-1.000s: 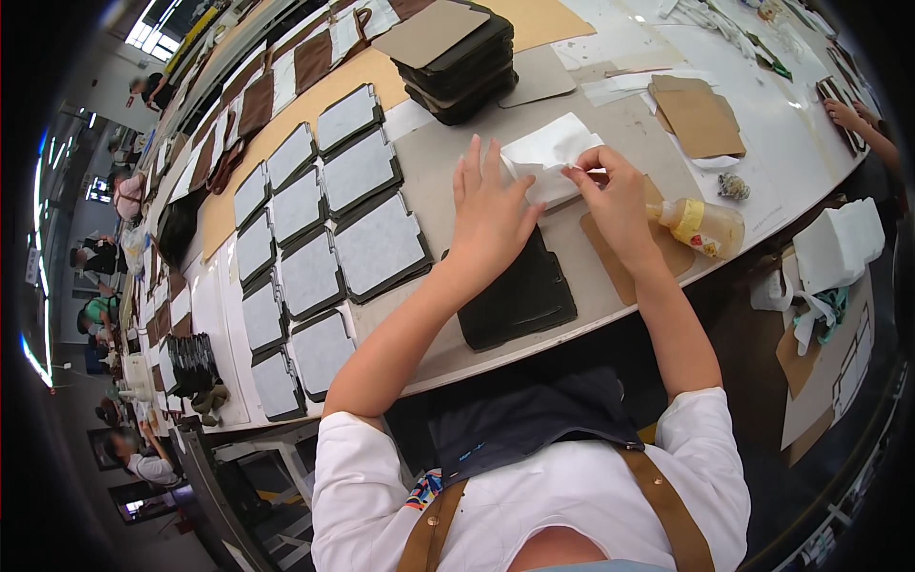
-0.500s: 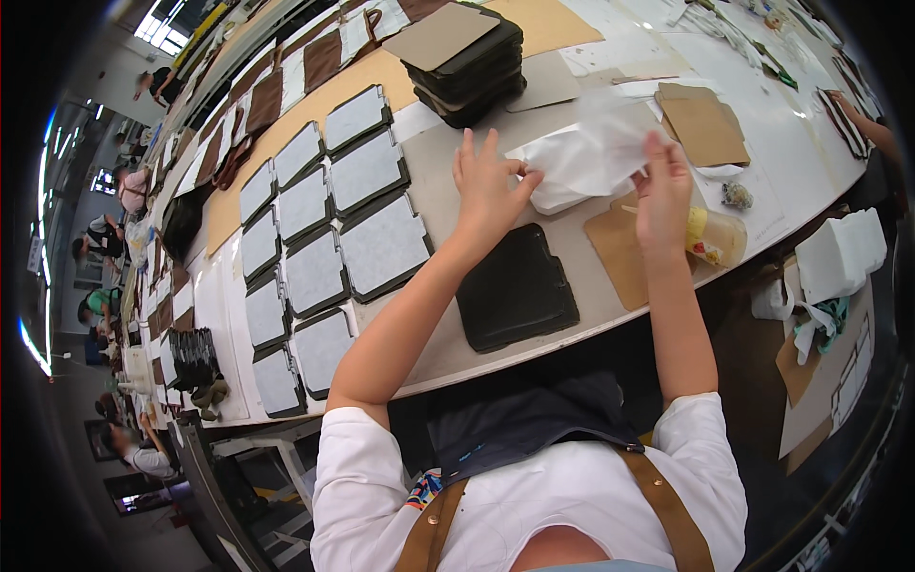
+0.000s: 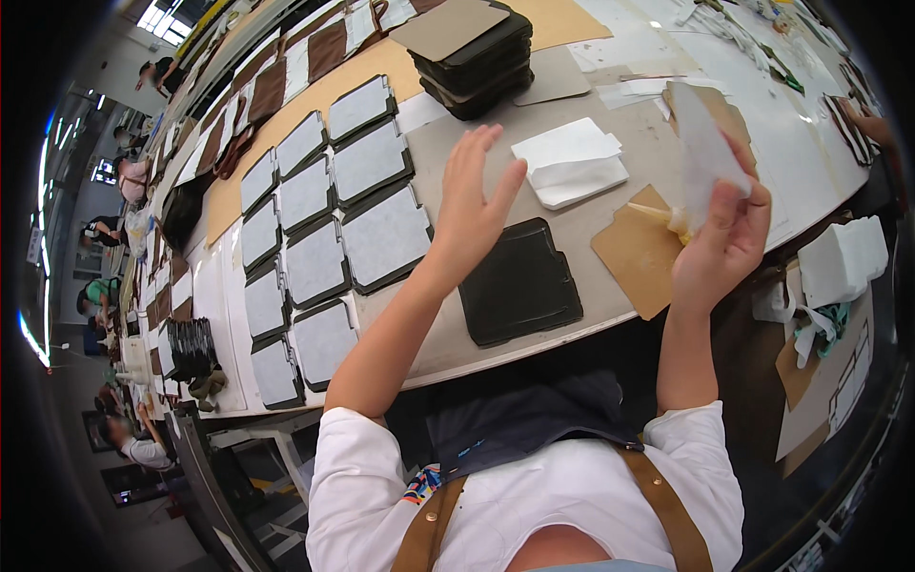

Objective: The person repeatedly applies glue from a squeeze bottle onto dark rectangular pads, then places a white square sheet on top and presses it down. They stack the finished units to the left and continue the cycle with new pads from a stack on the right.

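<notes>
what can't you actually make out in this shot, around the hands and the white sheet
- White sheet in the right hand, head view: motion-blurred, its edges and material unclear.
- Bottle behind that hand: mostly hidden by the fingers, only its nozzle shows.
- Left hand: raised with open fingers, whether it touches the black panel below cannot be told.
- Another person's hand at the right edge: cut off by the rim.
</notes>
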The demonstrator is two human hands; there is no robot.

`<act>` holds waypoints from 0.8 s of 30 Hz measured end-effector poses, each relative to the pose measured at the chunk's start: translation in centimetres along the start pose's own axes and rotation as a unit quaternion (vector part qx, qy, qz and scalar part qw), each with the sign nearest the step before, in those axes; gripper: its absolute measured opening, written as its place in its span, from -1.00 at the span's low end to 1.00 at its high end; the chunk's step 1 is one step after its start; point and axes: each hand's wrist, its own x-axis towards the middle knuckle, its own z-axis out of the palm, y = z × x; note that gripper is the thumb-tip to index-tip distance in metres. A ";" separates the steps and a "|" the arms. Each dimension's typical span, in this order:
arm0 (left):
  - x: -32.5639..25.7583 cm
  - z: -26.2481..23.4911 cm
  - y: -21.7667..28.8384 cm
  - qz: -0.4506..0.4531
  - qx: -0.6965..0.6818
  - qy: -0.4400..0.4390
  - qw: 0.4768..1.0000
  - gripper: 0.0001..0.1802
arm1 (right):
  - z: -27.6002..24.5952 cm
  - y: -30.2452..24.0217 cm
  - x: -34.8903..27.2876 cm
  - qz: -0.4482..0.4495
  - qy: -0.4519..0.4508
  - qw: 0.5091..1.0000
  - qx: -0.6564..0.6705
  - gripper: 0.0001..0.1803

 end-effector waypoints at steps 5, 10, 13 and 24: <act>-6.6 -2.8 3.4 -0.146 -0.408 -0.206 0.877 -0.41 | 1.5 -2.6 -4.3 -0.161 -0.318 0.931 -0.085 -0.82; -9.3 -2.8 4.8 -0.271 -0.410 -0.094 0.866 -0.43 | 2.2 -3.4 -8.3 -0.151 -0.428 0.889 -0.053 -0.72; -10.4 -3.1 4.0 -0.296 -0.422 -0.034 0.856 -0.43 | 0.9 -3.0 -8.6 -0.074 -0.300 0.947 -0.088 -0.69; -11.3 -3.8 3.3 -0.251 -0.381 -0.137 0.879 -0.37 | 0.0 -2.5 -10.5 0.322 -0.283 0.903 -0.041 -0.82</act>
